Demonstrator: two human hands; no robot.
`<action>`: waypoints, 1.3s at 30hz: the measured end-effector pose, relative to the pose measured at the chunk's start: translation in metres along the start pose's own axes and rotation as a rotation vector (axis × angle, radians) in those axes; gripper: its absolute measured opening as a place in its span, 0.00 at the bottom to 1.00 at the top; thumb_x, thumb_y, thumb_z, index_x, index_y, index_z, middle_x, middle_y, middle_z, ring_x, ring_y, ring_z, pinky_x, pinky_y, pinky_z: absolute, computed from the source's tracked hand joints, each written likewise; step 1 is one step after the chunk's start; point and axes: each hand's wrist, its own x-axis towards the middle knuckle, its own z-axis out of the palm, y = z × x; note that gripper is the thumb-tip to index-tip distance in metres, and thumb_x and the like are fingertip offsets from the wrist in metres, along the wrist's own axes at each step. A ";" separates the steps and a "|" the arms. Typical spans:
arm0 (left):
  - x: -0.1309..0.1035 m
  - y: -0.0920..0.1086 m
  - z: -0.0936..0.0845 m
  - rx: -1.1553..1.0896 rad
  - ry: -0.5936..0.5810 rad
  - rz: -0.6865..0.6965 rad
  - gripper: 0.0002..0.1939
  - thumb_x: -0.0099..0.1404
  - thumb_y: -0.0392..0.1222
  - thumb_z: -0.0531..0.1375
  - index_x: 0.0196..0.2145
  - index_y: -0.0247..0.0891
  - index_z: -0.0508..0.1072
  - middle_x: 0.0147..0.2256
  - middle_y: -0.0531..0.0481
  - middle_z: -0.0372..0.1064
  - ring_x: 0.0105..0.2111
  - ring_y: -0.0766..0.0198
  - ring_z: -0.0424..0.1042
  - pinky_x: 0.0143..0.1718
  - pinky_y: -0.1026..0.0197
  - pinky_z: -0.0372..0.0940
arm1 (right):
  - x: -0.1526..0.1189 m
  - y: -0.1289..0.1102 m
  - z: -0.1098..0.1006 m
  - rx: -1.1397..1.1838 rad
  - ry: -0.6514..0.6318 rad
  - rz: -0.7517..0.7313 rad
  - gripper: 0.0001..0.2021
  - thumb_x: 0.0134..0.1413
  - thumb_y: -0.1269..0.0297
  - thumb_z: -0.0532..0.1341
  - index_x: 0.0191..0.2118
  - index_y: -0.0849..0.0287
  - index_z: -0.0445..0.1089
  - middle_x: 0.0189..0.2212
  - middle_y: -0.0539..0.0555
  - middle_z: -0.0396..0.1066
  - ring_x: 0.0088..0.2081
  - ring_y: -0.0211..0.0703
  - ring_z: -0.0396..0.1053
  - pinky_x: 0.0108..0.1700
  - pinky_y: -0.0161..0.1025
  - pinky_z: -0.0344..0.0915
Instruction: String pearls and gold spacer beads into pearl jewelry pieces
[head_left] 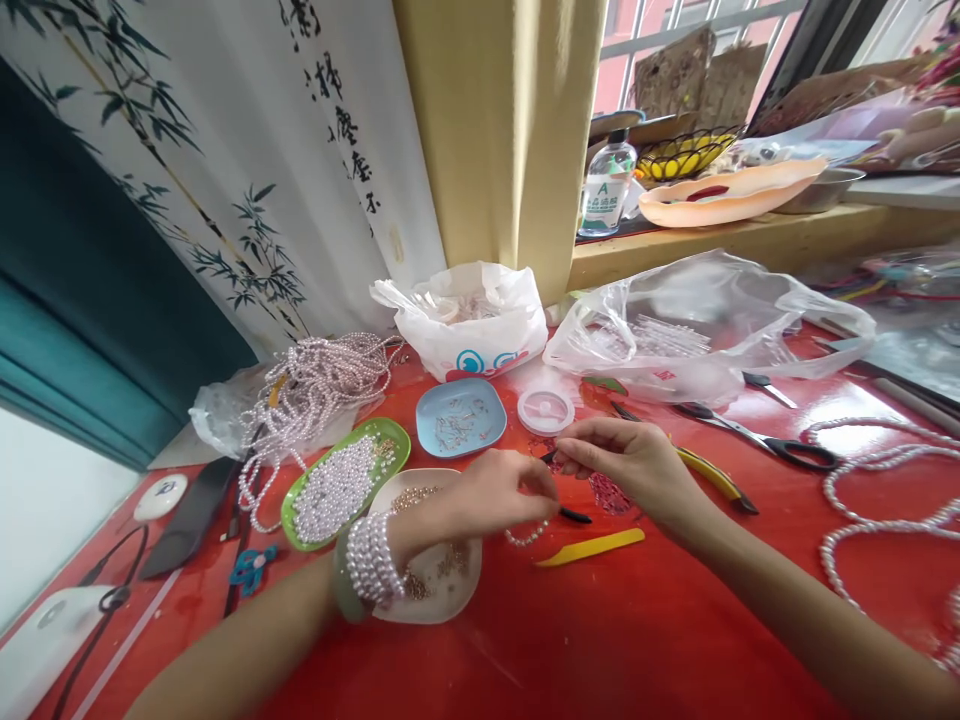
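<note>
My left hand (514, 490) has its fingers bent in a pinch above the red table, with strands of pearl beads round the wrist. A short curved string of beads (527, 537) shows just below its fingertips, seemingly held there. Close by, the fingertips of my right hand (619, 455) are pressed together; a small dark tip shows beside them, and what they pinch is too small to make out. Under my left forearm is a white dish (457, 590) of gold-coloured beads. A flat yellow tool (591, 548) and a black-tipped piece (575, 515) lie below the hands.
A green dish (300, 530) of pearl beads, a blue tray (427, 420) with small metal pieces and a round clear container (546, 412) stand behind. Scissors (765, 440), yellow-handled pliers (716, 478) and pearl strands (847, 520) lie right; bundled strands (322, 385) lie left.
</note>
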 end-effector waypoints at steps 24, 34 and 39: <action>-0.051 -0.013 -0.060 -0.844 0.234 -0.164 0.05 0.52 0.36 0.59 0.28 0.33 0.66 0.24 0.48 0.71 0.19 0.70 0.64 0.24 0.66 0.56 | 0.031 0.006 0.060 0.333 -0.587 0.323 0.08 0.38 0.64 0.68 0.27 0.63 0.75 0.17 0.48 0.71 0.18 0.29 0.66 0.21 0.27 0.62; -0.053 -0.014 -0.063 -0.888 0.224 -0.209 0.06 0.52 0.35 0.60 0.28 0.33 0.66 0.23 0.49 0.70 0.21 0.69 0.67 0.26 0.66 0.57 | 0.040 0.015 0.067 0.493 -0.506 0.461 0.08 0.37 0.64 0.68 0.27 0.63 0.74 0.18 0.47 0.70 0.19 0.24 0.64 0.22 0.22 0.59; -0.053 -0.014 -0.062 -0.873 0.196 -0.179 0.04 0.53 0.35 0.59 0.28 0.33 0.66 0.24 0.46 0.72 0.23 0.68 0.68 0.27 0.65 0.58 | 0.039 0.018 0.069 0.487 -0.506 0.466 0.08 0.37 0.64 0.68 0.26 0.63 0.74 0.19 0.47 0.70 0.19 0.23 0.64 0.23 0.22 0.60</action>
